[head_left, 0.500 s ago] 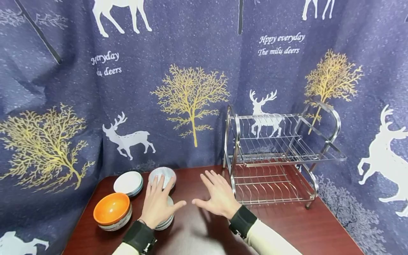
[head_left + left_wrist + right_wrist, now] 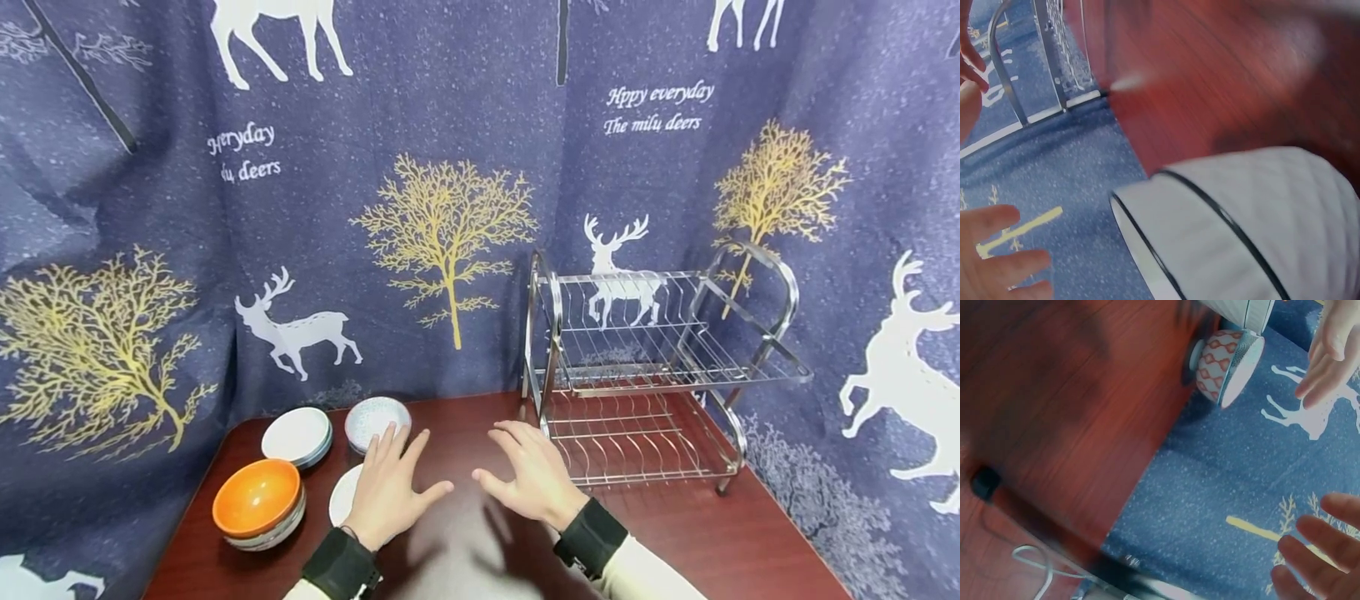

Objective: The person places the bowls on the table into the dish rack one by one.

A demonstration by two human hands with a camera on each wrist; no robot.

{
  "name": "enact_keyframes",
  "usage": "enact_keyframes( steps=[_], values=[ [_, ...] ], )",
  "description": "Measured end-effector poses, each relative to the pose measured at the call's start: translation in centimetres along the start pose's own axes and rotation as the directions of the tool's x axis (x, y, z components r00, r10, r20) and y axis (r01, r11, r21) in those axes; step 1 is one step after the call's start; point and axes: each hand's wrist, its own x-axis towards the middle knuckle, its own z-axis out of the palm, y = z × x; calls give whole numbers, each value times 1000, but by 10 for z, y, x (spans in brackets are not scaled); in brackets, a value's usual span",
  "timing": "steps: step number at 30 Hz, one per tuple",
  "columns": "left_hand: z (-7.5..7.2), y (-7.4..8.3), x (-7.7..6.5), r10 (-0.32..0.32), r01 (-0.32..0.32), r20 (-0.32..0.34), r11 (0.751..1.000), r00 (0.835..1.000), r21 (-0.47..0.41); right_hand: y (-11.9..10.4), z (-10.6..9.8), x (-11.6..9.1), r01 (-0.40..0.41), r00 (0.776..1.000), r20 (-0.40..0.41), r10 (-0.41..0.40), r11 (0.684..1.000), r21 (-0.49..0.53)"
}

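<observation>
My left hand (image 2: 392, 490) hovers above the table with spread fingers, holding nothing. Beneath and beside it a white bowl (image 2: 342, 497) shows in part; the left wrist view has white ribbed bowls (image 2: 1260, 212) stacked close by. Behind the fingertips is a speckled bowl (image 2: 375, 419), probably the red-patterned bowl (image 2: 1215, 367) in the right wrist view. An orange bowl (image 2: 257, 500) tops a stack at the left, with pale bowls (image 2: 295, 435) behind it. My right hand (image 2: 538, 479), fingers spread and slightly bent, is also empty, in front of the wire rack's left side.
A two-tier metal dish rack (image 2: 645, 383) stands on the right of the dark red table (image 2: 465, 433). A blue curtain (image 2: 450, 250) with deer and trees hangs right behind the table.
Both hands have shifted slightly to the right. The left has moved off the front bowl, so more of its white inside shows. The camera view has tilted a little.
</observation>
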Motion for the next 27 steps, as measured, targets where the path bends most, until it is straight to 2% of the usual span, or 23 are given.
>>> enact_keyframes(
  steps=[4,11,16,21,27],
  values=[
    [2,11,2,3,-5,-30,998,1000,-65,10,-5,-9,33,997,-74,-31,999,20],
    [5,31,11,-20,6,-80,986,997,-165,30,-14,-22,87,976,-206,-74,995,54],
    [9,42,15,-3,-9,-69,983,998,-185,42,-21,-29,72,969,-240,-60,997,42],
    [14,46,17,-6,-6,-63,981,998,-193,54,-27,-35,38,968,-251,-25,998,47],
    [20,55,19,-23,16,-29,976,999,-218,67,-35,-39,47,950,-311,-35,998,32]
  ],
)
